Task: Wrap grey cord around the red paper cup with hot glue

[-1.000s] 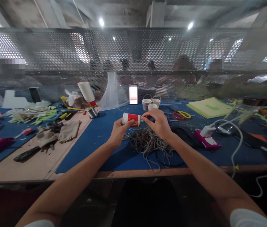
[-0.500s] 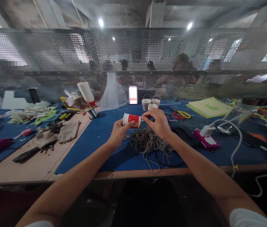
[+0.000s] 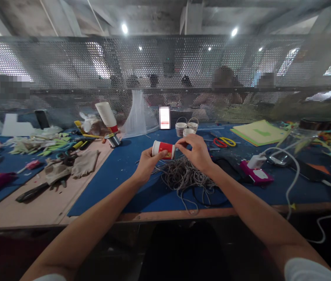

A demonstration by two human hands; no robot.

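A red and white paper cup (image 3: 165, 147) lies sideways in my left hand (image 3: 147, 164), its wider rim to the left and its base to the right. My left thumb presses on the red band. At the base end, my right hand (image 3: 195, 151) has thumb and forefinger pinched together; whatever is between them is too small to make out. Below both hands a tangled heap of grey cord (image 3: 183, 175) rests on the blue mat (image 3: 109, 187), with loose loops toward the front edge.
Behind the hands stand small white buckets with handles (image 3: 182, 128) and a lit phone (image 3: 164, 118). Red and yellow scissors (image 3: 224, 142), a purple power strip (image 3: 254, 171) and a jar (image 3: 297, 144) are on the right. Stacked cups (image 3: 106, 116) and gloves (image 3: 84, 164) are on the left.
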